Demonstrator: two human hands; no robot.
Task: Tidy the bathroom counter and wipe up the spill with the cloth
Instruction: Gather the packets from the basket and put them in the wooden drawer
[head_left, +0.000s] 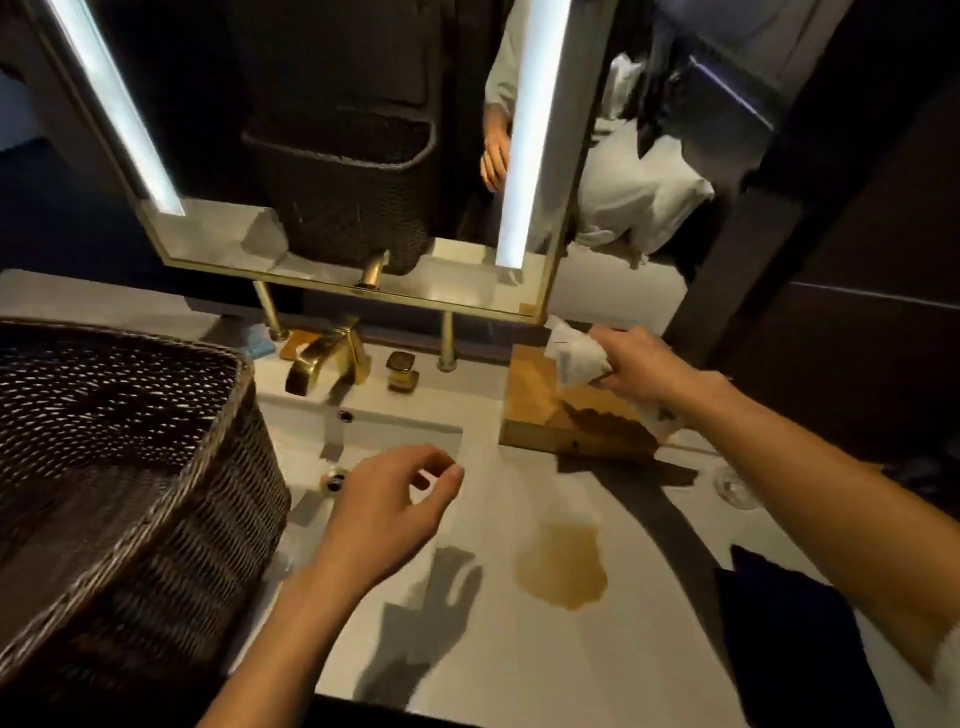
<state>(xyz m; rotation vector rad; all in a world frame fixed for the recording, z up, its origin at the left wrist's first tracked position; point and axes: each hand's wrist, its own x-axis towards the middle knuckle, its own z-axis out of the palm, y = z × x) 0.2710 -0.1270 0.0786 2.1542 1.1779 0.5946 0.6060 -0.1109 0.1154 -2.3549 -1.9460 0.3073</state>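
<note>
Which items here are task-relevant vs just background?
Job: right hand gripping crumpled white wrapper; brown spill; dark cloth; wooden tray; wicker basket; left hand, empty.
Background: gold faucet; mirror; sink.

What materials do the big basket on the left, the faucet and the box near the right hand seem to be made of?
Basket: dark brown woven wicker or rattan, judging by the visible weave; possibly synthetic.
Faucet: metal with a shiny gold or brass finish, showing bright reflections.
Box: apparently light wood with a smooth matte surface, though the grain is unclear and it may be veneer.
</note>
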